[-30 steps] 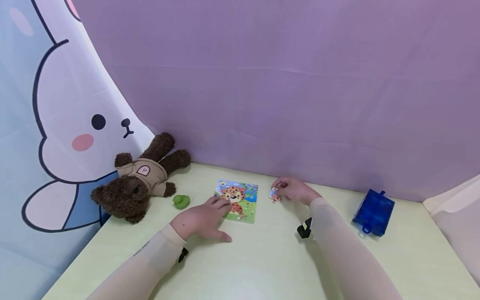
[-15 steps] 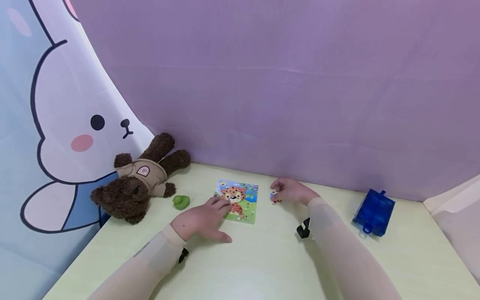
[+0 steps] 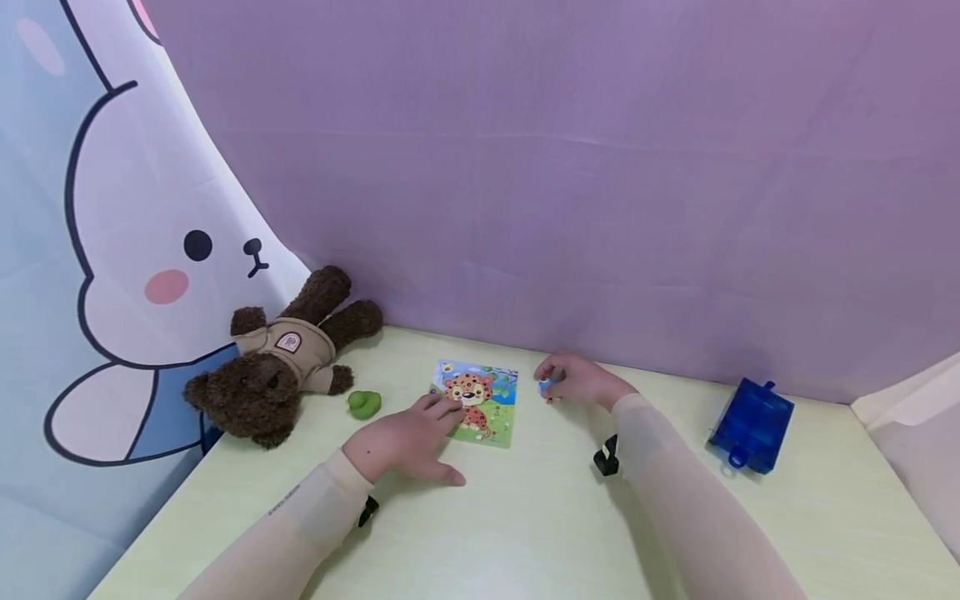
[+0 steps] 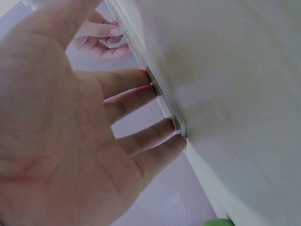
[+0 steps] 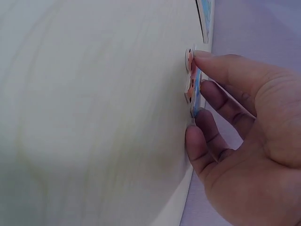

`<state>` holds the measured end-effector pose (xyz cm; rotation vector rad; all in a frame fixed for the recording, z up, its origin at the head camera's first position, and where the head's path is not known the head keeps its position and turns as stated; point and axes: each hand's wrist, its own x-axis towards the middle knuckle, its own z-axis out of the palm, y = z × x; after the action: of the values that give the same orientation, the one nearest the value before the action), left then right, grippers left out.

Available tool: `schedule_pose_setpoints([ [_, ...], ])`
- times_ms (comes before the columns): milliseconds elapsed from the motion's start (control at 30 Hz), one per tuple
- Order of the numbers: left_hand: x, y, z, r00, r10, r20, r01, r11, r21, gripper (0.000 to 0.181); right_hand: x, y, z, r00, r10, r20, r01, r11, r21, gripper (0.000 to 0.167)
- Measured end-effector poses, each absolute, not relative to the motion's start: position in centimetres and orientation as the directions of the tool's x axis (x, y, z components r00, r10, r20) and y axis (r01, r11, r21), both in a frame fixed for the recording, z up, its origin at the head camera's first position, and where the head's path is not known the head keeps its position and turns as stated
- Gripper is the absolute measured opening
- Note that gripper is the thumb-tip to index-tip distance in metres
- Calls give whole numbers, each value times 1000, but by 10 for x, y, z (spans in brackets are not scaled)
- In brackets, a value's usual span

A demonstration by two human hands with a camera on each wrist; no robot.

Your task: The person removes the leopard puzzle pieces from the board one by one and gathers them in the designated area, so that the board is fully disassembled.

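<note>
A leopard picture puzzle (image 3: 501, 412) lies flat on the table in the head view. My left hand (image 3: 408, 440) rests on its lower left part, fingers stretched out and thumb on the table. In the left wrist view the fingertips of the left hand (image 4: 70, 136) touch the puzzle's edge (image 4: 155, 80). To the right of the puzzle, my right hand (image 3: 585, 382) holds a small jigsaw piece (image 3: 545, 386), orange and blue. The right wrist view shows the right hand (image 5: 254, 113) with thumb and fingertips at the edges of the jigsaw piece (image 5: 192, 84), close to the tabletop.
A green toy duck (image 3: 364, 404) stands left of the puzzle. Beyond it a brown teddy bear (image 3: 300, 350) lies against the cloth backdrop. A blue translucent box (image 3: 752, 425) sits at the right of the pale table (image 3: 480, 542).
My right hand has shifted slightly left, turning the jigsaw piece, which now shows more blue and less orange in the head view. The left hand has stayed on the puzzle.
</note>
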<state>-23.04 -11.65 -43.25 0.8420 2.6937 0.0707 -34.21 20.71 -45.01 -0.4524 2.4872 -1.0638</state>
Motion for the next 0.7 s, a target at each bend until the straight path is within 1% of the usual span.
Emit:
schedule_pose_setpoints([
  [100,-231,-117,-433,-776,563,-284,548,825,139,106,-342,207,-448,-861,-451,-232,-143,655,-742,29],
  [233,-231,-117,-434,-776,564,-283,549,824,138,107,-342,205,-443,-874,-443,-200,-180,677,-713,32],
  [333,-231,-117,-434,-775,565,-282,549,824,141,107,-341,201,-438,-893,-428,-138,-223,689,-690,33],
  [467,-231,-117,-434,-777,562,-283,546,826,142,107,-340,194,-430,-910,-408,-77,-243,675,-697,36],
  [600,-231,-117,-433,-778,562,-281,545,826,143,107,-339,185,-424,-923,-379,-75,-209,653,-728,40],
  [700,-231,-117,-432,-778,561,-282,545,827,142,107,-340,177,-422,-924,-370,-100,-158,606,-780,41],
])
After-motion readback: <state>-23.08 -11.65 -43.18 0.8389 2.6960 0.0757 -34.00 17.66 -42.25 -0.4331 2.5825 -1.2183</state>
